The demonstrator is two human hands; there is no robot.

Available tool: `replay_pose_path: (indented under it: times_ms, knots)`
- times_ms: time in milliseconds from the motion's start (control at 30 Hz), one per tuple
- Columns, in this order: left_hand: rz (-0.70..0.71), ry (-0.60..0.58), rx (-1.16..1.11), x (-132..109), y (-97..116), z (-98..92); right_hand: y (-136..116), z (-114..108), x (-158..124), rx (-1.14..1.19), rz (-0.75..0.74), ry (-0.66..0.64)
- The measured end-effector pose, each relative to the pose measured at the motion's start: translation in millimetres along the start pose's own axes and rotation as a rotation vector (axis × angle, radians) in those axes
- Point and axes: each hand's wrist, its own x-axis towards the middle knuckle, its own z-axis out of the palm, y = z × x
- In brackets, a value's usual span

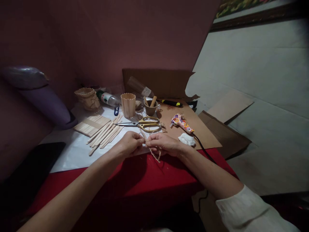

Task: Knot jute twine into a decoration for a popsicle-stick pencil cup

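- Twine (154,156), pale and braided-looking, is pinched between 2 bare hands above the near edge of the tabletop, with a loop hanging below the right hand.
- Left hand (131,143) has its fingertips closed on the twine, just beside the right hand.
- Right hand (163,143) also grips the twine between thumb and fingers.
- Open gold-handled scissors (135,123) lie just beyond both hands, blades pointing left.
- Loose craft sticks (105,133) fan out left of the scissors, beside a banded stick bundle (91,125).
- Stick-sided cup (128,106) stands upright behind the scissors; right of it, a small pot (151,110) holds 2 sticks.
- Patterned hot glue gun (182,123) lies on brown cardboard (205,135), near a white wad (186,139).
- Red cloth (154,180) covers the tabletop's front.
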Motion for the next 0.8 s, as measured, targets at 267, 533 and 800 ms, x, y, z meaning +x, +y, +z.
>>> replay_pose_path:
  times_ms: [267, 533, 800]
  knots:
    - [0.057, 0.103, 0.006, 9.4, -10.0, -4.2, 2.5, 3.3, 1.2, -0.092, -0.017, 0.081]
    - [0.307, 0.399, 0.03, -41.8, -9.4, -8.8, 7.0, -2.5, 0.7, 0.064, -0.057, 0.046]
    - [0.123, 0.261, -0.156, -33.6, -33.8, -2.6, 8.4, -3.2, 0.6, 0.076, -0.051, 0.04]
